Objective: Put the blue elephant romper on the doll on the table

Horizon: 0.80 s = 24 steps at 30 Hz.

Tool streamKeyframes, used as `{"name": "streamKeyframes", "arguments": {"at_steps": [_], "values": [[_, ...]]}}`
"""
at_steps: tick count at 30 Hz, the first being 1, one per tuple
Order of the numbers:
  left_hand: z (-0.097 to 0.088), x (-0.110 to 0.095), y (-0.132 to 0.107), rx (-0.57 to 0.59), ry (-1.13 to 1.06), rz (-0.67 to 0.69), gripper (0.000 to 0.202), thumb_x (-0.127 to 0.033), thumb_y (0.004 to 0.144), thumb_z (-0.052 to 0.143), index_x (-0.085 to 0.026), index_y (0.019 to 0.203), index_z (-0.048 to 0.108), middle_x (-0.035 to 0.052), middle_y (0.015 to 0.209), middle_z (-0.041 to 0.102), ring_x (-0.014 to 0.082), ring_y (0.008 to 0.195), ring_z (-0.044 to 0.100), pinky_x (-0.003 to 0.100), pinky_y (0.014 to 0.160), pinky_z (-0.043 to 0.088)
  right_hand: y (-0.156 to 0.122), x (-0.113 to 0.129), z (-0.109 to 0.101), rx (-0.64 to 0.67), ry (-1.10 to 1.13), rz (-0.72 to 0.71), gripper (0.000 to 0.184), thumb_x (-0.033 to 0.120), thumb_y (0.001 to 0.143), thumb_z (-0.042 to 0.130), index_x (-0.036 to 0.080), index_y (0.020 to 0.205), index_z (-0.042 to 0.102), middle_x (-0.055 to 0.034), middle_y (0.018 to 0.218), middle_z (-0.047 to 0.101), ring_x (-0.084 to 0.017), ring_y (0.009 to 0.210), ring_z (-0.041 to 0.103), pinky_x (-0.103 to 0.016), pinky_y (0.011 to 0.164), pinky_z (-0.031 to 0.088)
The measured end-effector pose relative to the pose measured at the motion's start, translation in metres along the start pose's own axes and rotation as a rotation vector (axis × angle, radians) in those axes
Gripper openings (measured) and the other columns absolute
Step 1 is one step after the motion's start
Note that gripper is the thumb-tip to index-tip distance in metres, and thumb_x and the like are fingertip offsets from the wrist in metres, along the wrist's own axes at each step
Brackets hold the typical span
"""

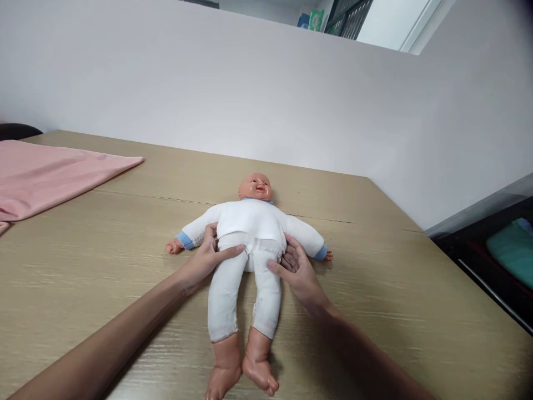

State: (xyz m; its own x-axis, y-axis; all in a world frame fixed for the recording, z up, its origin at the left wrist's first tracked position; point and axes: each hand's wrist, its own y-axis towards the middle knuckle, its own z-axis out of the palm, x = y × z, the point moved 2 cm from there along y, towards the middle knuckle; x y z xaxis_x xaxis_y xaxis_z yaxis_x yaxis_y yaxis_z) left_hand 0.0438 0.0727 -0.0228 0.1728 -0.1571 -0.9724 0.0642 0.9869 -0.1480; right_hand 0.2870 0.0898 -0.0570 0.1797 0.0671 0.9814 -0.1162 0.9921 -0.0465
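Observation:
A baby doll [252, 222] lies on its back on the wooden table, head toward the wall and bare feet toward me. It wears a white top with blue cuffs and white leggings. My left hand [208, 256] grips its hip on the left side, thumb resting across the top of the thigh. On the opposite hip, my right hand [296, 268] curls its fingers along the side, with the thumb on the upper leg. Both hands are closed around the doll's waist and hips; some fingertips are hidden beside the body.
A pink cloth [54, 175] is spread at the table's left. The wooden table [137, 266] ends at a pale wall [250, 100] behind the doll. Beyond its right edge stands a dark piece of furniture with a teal cushion-like item [512, 250].

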Motion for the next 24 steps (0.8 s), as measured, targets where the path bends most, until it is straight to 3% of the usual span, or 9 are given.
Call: {"name": "streamKeyframes", "arguments": {"at_steps": [3,7,12,14,16,18,19,22,24], "values": [[0.000,-0.004,0.000,0.014,0.009,-0.036,0.079,-0.045,0.088,0.089,-0.025,0.145,0.038,0.0190,0.154,0.063,0.0379,0.145,0.063,0.048,0.106,0.063,0.000,0.002,0.000,-0.019,0.002,0.017,0.100,0.041,0.062,0.103,0.028,0.146,0.049,-0.0125,0.140,0.066,-0.031,0.129,0.069,-0.053,0.118,0.055],[-0.001,-0.005,0.002,0.005,0.183,-0.007,0.083,-0.052,0.089,0.085,-0.026,0.150,0.034,0.0201,0.161,0.057,0.0394,0.151,0.057,0.050,0.109,0.061,-0.001,0.004,0.000,-0.042,-0.002,0.039,0.099,0.038,0.059,0.104,0.030,0.142,0.051,-0.0101,0.140,0.065,-0.027,0.117,0.074,-0.047,0.108,0.062],[-0.010,0.004,0.006,-0.019,0.511,0.187,0.083,-0.063,0.093,0.075,-0.022,0.152,0.032,0.0213,0.166,0.051,0.0377,0.154,0.053,0.049,0.121,0.050,-0.006,0.004,0.002,-0.026,-0.041,0.005,0.091,0.040,0.065,0.101,0.030,0.141,0.052,-0.0083,0.137,0.065,-0.024,0.114,0.074,-0.042,0.102,0.064],[-0.013,0.006,0.005,-0.051,0.656,0.221,0.081,-0.065,0.095,0.070,-0.019,0.151,0.034,0.0221,0.154,0.062,0.0386,0.142,0.063,0.049,0.112,0.054,-0.009,0.004,0.001,-0.017,-0.097,-0.007,0.087,0.043,0.071,0.098,0.030,0.144,0.051,-0.0075,0.132,0.066,-0.023,0.109,0.074,-0.041,0.100,0.064],[-0.016,0.006,0.003,-0.100,0.841,0.193,0.077,-0.068,0.098,0.065,-0.016,0.148,0.038,0.0179,0.123,0.076,0.0391,0.115,0.076,0.047,0.092,0.059,-0.012,0.005,-0.002,-0.021,-0.205,-0.036,0.078,0.045,0.078,0.093,0.029,0.143,0.054,-0.0061,0.124,0.066,-0.021,0.100,0.073,-0.041,0.095,0.065],[-0.017,0.002,0.000,-0.146,1.055,0.181,0.067,-0.070,0.102,0.057,-0.015,0.139,0.047,0.0106,0.092,0.077,0.0381,0.089,0.076,0.044,0.076,0.055,-0.014,0.007,-0.005,-0.066,-0.388,-0.120,0.061,0.048,0.083,0.088,0.028,0.135,0.063,-0.0051,0.116,0.064,-0.021,0.093,0.069,-0.042,0.091,0.065],[-0.018,0.000,-0.002,-0.168,1.162,0.207,0.061,-0.070,0.104,0.053,-0.016,0.132,0.053,0.0092,0.086,0.075,0.0381,0.085,0.075,0.043,0.073,0.053,-0.015,0.010,-0.006,-0.101,-0.493,-0.188,0.050,0.049,0.085,0.087,0.028,0.127,0.068,-0.0053,0.115,0.063,-0.021,0.093,0.068,-0.044,0.092,0.064],[-0.016,-0.007,-0.009,-0.228,1.427,0.364,0.052,-0.069,0.109,0.045,-0.020,0.103,0.064,0.0120,0.090,0.075,0.0395,0.093,0.072,0.048,0.081,0.052,-0.019,0.018,-0.004,-0.186,-0.729,-0.437,0.026,0.045,0.090,0.084,0.026,0.100,0.069,-0.0074,0.117,0.061,-0.028,0.110,0.066,-0.052,0.106,0.059],[-0.015,-0.009,-0.014,-0.310,1.508,0.466,0.055,-0.069,0.108,0.047,-0.019,0.102,0.068,0.0150,0.100,0.075,0.0410,0.101,0.069,0.052,0.090,0.053,-0.023,0.023,-0.001,-0.209,-0.773,-0.579,0.023,0.039,0.092,0.083,0.026,0.098,0.065,-0.0091,0.123,0.062,-0.031,0.124,0.064,-0.056,0.115,0.054]]}}
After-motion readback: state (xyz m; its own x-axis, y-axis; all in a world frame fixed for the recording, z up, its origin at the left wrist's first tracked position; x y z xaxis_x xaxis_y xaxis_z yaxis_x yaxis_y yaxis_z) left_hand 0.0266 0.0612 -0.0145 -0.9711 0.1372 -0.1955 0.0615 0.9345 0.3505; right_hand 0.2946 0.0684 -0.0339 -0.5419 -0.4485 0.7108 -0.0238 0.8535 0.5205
